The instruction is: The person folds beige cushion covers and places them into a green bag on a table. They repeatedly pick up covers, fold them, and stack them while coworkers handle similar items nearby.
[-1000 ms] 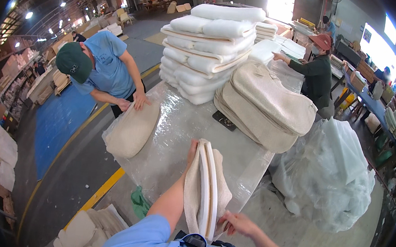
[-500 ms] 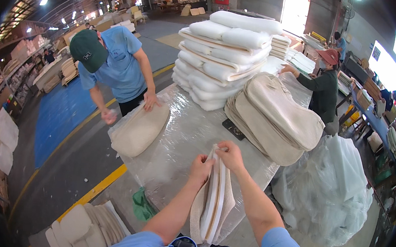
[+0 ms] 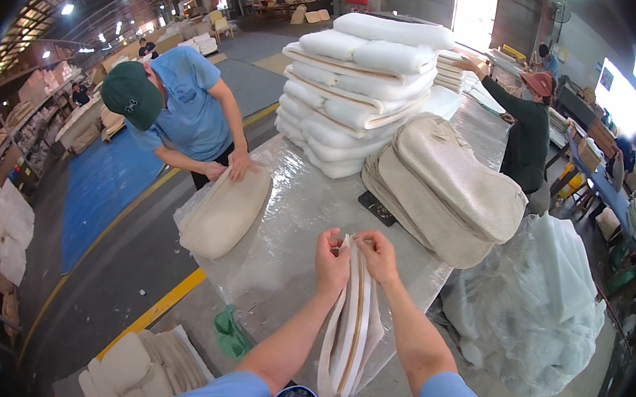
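Observation:
A beige fabric cover hangs lengthwise between my forearms, its near end against my front. Along its middle runs a white zipper tape with a brown-gold line. At the cover's far end, my left hand has its fingers curled on the left edge. Close beside it, my right hand pinches the right side of the same end. Just beyond my hands lies a flat black object, partly under a stack of beige cushion covers to the right.
Folded white padding is piled high on the plastic-covered table. At left, a co-worker handles a beige cushion; another person stands far right. A large clear plastic bag, green bag and beige stack surround me.
My left hand has turned more upright and shifted slightly right, and my right hand moved slightly right. The left co-worker's raised hand came onto the cushion; the far-right person's arm reached farther away.

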Demonstrator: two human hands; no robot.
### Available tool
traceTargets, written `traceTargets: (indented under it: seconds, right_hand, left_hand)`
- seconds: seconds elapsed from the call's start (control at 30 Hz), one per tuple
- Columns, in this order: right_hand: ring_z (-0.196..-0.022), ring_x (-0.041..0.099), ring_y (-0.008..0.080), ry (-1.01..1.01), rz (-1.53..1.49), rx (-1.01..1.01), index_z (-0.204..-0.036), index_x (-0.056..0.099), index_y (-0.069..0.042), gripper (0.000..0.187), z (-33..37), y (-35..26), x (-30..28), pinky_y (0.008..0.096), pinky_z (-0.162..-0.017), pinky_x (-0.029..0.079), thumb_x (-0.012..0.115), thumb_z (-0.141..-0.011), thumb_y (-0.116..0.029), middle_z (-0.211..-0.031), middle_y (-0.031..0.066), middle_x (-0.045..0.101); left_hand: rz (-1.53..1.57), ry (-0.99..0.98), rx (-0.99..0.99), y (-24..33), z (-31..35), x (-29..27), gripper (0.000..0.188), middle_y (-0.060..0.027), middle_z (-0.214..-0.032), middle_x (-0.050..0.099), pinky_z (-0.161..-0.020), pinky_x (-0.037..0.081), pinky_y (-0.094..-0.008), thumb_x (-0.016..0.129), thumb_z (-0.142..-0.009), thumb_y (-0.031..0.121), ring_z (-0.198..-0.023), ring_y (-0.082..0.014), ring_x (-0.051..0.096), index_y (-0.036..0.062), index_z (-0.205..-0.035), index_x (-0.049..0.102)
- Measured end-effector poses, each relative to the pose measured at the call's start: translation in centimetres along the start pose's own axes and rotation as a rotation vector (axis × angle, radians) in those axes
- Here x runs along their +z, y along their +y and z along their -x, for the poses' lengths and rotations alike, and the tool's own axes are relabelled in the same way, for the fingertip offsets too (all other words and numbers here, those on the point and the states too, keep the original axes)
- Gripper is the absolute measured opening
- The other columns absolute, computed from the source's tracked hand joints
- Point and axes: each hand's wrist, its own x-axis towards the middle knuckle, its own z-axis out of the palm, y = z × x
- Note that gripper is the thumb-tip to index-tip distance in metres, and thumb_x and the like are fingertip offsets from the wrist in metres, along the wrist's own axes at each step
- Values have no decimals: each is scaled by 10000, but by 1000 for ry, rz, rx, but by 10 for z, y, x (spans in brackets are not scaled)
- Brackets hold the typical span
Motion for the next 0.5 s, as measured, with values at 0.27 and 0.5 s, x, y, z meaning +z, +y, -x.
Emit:
traceTargets:
  seconds: [0.27, 0.5]
  right_hand:
    - [-1042, 655, 166, -377, 77, 50, -1308, 743, -75, 313, -28, -20, -41, 323, -951, 534, 665, -1005, -53, -1245, 62, 701]
    - [-1208, 654, 197, -310, -150, 3, -1219, 767, -35, 220, -14, 5, -21, 349, -1072, 495, 678, -1024, -86, -1328, 80, 705]
  left_hand:
    - [-344, -191, 382, 20, -1, 10, 416, -77, -921, 702, -760, 565, -352, 669, -957, -35, -820, -209, 706, 79, -1346, 575]
    - [-77, -203, 124, 6, -11, -6, 348, -49, -993, 724, -816, 575, -328, 705, -994, 21, -878, -147, 716, 34, -1319, 583]
